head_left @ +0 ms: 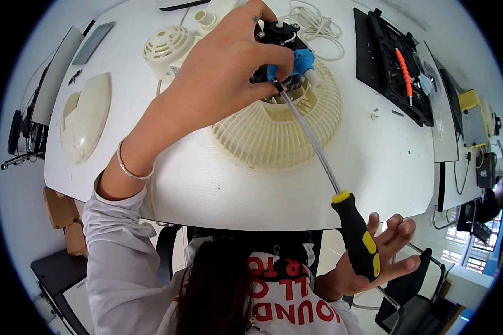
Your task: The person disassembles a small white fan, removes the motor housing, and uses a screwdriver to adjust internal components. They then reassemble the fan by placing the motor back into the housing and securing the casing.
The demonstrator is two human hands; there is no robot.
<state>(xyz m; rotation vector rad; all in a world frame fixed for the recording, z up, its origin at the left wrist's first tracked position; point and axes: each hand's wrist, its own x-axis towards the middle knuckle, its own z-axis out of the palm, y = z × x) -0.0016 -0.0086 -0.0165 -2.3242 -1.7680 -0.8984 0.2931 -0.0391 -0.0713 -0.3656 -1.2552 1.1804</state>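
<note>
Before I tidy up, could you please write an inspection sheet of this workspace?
Surface: white table, small loose pieces at right.
Job's things: screwdriver, tip at a black-and-blue unit over a cream grille.
Clutter: cream shell at left; black tool case at right.
Hands: left hand grips the unit; right hand open behind the screwdriver handle.
Cables: pale cable coiled beyond the grille; cord by the near edge.
Surroundings: cardboard boxes lower left; black chair lower right.
</note>
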